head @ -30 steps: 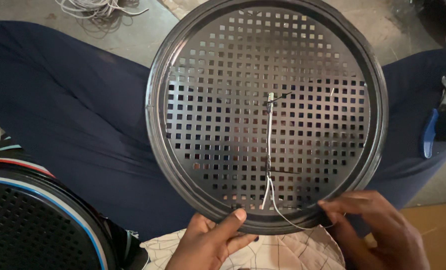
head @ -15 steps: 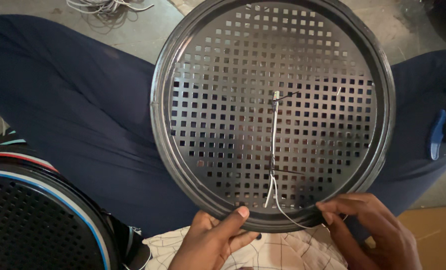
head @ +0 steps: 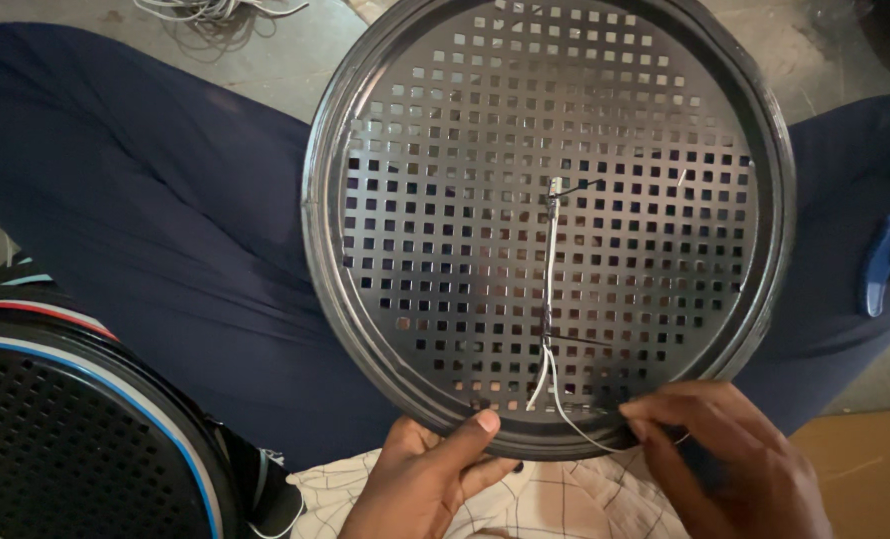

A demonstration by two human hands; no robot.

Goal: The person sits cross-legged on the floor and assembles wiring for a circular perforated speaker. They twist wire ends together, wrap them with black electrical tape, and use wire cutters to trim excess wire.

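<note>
Left hand (head: 427,477): closed on the near rim of the round perforated metal grille (head: 445,200), thumb lying over the rim's top face, remaining fingers hidden beneath. Right hand (head: 729,454): fingers drawn narrow, tips pinched at the near-right rim where the white wire (head: 555,399) leaves the grille; whether the wire is actually between the fingertips cannot be told.

Grille: dark, square-holed, tilted up toward the camera, resting over the person's lap, dark blue trousers (head: 145,220) on both sides. Checked cloth (head: 565,504) shows just below the rim, between the hands.

A thin wire bundle runs straight from the grille's centre down to the near rim, splitting into white strands there.

Near left: second black perforated cover (head: 55,439) with red and blue bands along its edge. Right: blue-handled tool (head: 879,265) on the trouser leg. Far left: loose pale cable (head: 215,10) on the concrete floor (head: 265,50).
</note>
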